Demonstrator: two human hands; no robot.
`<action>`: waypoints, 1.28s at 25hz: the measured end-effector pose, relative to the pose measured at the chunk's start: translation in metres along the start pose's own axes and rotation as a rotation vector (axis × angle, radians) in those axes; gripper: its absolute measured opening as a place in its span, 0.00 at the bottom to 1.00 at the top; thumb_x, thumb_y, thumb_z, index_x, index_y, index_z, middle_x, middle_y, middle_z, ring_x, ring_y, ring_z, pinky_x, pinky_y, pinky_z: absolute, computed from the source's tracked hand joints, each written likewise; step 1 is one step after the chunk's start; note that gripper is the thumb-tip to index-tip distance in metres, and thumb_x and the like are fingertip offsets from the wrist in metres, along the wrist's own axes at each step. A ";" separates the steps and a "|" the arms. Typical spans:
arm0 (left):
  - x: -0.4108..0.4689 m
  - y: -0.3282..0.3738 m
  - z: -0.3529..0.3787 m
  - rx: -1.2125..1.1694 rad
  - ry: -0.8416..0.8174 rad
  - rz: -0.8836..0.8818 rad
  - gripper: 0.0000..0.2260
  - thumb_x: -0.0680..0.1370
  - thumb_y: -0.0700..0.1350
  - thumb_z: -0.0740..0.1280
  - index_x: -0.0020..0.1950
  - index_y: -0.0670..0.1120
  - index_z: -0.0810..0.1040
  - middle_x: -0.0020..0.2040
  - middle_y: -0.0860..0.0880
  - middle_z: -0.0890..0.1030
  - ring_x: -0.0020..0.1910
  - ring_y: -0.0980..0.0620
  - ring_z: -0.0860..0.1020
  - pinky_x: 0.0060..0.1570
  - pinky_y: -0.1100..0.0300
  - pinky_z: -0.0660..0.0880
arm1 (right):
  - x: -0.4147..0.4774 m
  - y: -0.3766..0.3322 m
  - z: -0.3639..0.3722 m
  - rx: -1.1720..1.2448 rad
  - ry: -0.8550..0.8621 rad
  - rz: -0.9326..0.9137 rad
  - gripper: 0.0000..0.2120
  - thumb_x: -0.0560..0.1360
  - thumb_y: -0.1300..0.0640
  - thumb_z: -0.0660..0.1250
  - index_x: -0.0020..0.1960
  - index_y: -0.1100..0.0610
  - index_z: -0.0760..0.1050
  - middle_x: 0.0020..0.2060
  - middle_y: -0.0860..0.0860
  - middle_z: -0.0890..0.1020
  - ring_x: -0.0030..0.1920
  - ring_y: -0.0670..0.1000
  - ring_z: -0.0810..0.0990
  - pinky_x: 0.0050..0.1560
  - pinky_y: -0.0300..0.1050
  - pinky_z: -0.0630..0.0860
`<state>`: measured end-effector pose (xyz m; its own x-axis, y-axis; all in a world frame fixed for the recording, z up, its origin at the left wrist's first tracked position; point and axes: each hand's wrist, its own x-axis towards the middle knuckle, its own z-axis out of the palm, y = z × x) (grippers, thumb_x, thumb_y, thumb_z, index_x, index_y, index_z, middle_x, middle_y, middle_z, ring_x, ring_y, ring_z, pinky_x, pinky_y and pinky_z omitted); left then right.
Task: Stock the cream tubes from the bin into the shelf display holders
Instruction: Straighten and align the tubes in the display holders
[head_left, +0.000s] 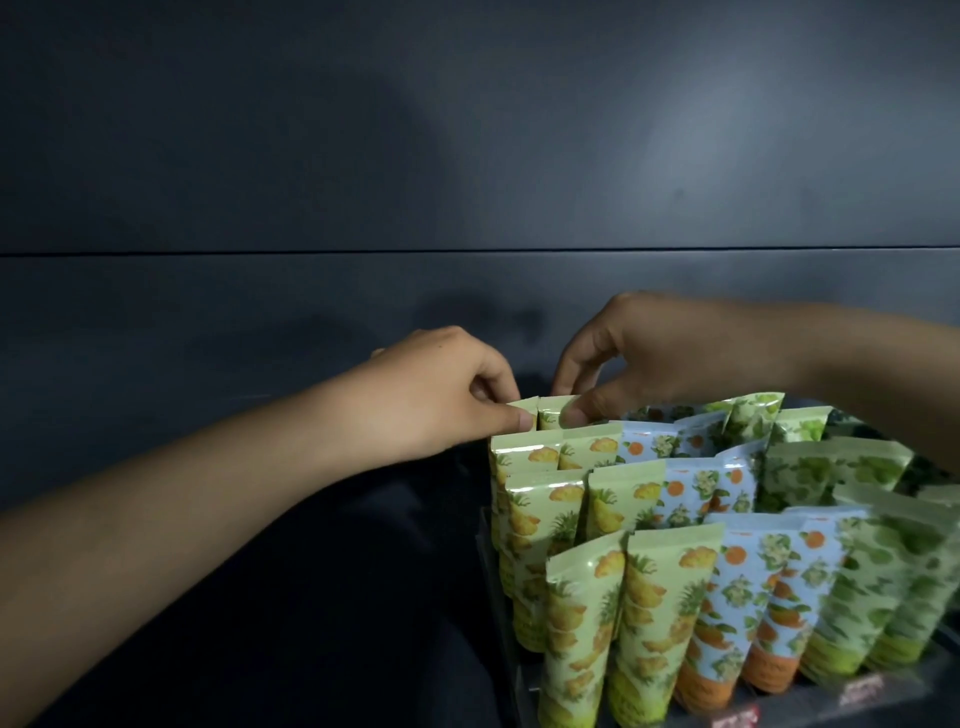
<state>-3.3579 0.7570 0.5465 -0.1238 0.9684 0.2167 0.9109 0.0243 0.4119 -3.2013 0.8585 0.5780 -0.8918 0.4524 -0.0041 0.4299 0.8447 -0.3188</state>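
Observation:
A stepped display holder (491, 566) at the lower right carries rows of upright cream tubes: pineapple-print tubes (660, 623) on the left, blue orange-print tubes (737, 613) in the middle, green-leaf tubes (872, 587) on the right. At the back left corner stand two pale green tubes side by side. My left hand (441, 395) pinches the top of the left back tube (525, 408). My right hand (639, 353) reaches over the rows and pinches the top of the right back tube (551, 413). The bin is out of view.
A dark blue back panel (363, 182) with a horizontal seam rises behind the holder. The dark shelf surface (311, 597) stretches left of the holder under my left forearm. Red price labels (857, 691) sit along the holder's front edge.

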 end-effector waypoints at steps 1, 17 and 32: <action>0.000 0.000 0.000 -0.003 -0.003 0.001 0.07 0.70 0.55 0.70 0.40 0.53 0.82 0.34 0.60 0.80 0.36 0.63 0.76 0.45 0.59 0.76 | -0.001 0.000 0.000 -0.005 0.003 0.000 0.06 0.71 0.52 0.71 0.47 0.51 0.82 0.40 0.44 0.85 0.37 0.35 0.80 0.40 0.25 0.72; -0.001 -0.002 0.003 -0.003 -0.009 0.046 0.01 0.72 0.50 0.71 0.42 0.54 0.81 0.39 0.59 0.82 0.37 0.64 0.76 0.47 0.60 0.76 | -0.005 -0.002 0.006 -0.071 0.047 -0.032 0.06 0.72 0.54 0.70 0.49 0.52 0.82 0.43 0.43 0.84 0.40 0.32 0.78 0.38 0.21 0.68; -0.004 0.001 0.000 -0.036 0.037 0.084 0.03 0.73 0.42 0.71 0.44 0.50 0.83 0.39 0.54 0.83 0.36 0.61 0.79 0.37 0.74 0.70 | -0.007 0.000 0.007 -0.043 0.069 -0.043 0.04 0.73 0.56 0.70 0.46 0.48 0.81 0.41 0.42 0.84 0.40 0.34 0.79 0.38 0.22 0.69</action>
<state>-3.3569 0.7531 0.5460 -0.0629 0.9567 0.2843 0.9039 -0.0662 0.4227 -3.1959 0.8533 0.5717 -0.8985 0.4326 0.0744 0.3981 0.8746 -0.2768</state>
